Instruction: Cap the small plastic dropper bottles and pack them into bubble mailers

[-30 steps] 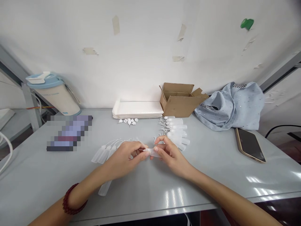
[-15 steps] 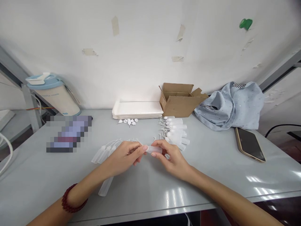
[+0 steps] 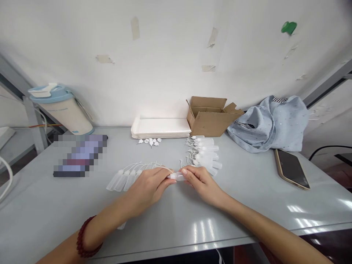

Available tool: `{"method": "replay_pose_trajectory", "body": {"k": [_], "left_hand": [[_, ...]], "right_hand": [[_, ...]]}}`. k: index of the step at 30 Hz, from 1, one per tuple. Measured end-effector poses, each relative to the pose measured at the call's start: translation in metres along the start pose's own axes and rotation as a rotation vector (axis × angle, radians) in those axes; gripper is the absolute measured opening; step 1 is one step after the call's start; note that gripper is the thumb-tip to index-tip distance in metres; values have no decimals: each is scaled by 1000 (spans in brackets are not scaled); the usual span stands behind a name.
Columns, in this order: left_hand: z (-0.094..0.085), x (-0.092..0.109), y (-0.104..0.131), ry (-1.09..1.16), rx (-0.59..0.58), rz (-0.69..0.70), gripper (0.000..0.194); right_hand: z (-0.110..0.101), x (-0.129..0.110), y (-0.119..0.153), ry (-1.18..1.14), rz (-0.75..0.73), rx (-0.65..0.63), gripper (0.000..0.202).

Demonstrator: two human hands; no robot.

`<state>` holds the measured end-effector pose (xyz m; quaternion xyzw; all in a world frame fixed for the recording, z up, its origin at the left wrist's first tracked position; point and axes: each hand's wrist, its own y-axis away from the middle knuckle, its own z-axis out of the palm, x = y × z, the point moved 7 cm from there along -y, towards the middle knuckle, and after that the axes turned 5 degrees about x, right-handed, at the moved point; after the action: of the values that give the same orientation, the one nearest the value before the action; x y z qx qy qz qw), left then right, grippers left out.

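A small translucent bottle (image 3: 180, 176) with a white cap (image 3: 173, 176) lies sideways between my two hands. My left hand (image 3: 152, 187) pinches the cap end, and a thin white cord runs over its fingers. Closed round the body of the same bottle is my right hand (image 3: 202, 183). Several capped bottles with cords (image 3: 119, 180) lie in a row beside my left hand, partly hidden by it. Another pile of translucent bottles (image 3: 206, 154) rests behind my right hand. Small white caps (image 3: 150, 141) are scattered further back.
White envelopes (image 3: 163, 127) are stacked at the wall beside an open cardboard box (image 3: 211, 123). A blue cloth bag (image 3: 286, 123) and a phone (image 3: 293, 169) lie right. On the left are a tumbler (image 3: 67, 113) and a pixelated object (image 3: 82, 156).
My left hand has turned and shifted slightly right, showing the cap and cord. The fingers of my right hand have closed further over the bottle. More of the left row shows.
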<state>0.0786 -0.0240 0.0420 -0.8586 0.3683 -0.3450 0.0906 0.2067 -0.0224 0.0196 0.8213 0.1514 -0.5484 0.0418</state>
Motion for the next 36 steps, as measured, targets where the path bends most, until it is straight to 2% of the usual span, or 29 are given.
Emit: {"method": "replay_pose_trajectory", "body": {"k": [3,5,9,17,20,22,25,30,32,34,36], "left_hand": [[-3,0,0,47,40,15,17],[-3,-3,-2,77,-9,-57,20],[0,-8,-4,114,-164,-237,39],[3,-17,1,278,-205,-435,41],[5,-19,3,305,-236,-466,45],[6,-18,2,293,-241,-446,44],[5,-13,-1,208,-160,-335,41],[-1,6,4,-34,108,107,22],[-3,12,8,-103,190,228,14],[-5,13,8,-86,205,229,10],[-7,8,3,2,151,122,10]], "right_hand": [[1,2,0,-44,54,-10,43],[1,1,1,-57,57,-10,43],[1,-3,3,-42,11,-3,40],[0,-7,3,-47,-44,6,34],[0,-7,3,-44,-47,6,34],[0,-7,3,-32,-54,15,34],[0,-5,3,-32,-40,27,35],[2,4,3,-149,94,3,42],[5,6,3,-239,149,-33,42],[7,7,3,-302,180,-55,43],[5,5,3,-274,157,-25,43]]}}
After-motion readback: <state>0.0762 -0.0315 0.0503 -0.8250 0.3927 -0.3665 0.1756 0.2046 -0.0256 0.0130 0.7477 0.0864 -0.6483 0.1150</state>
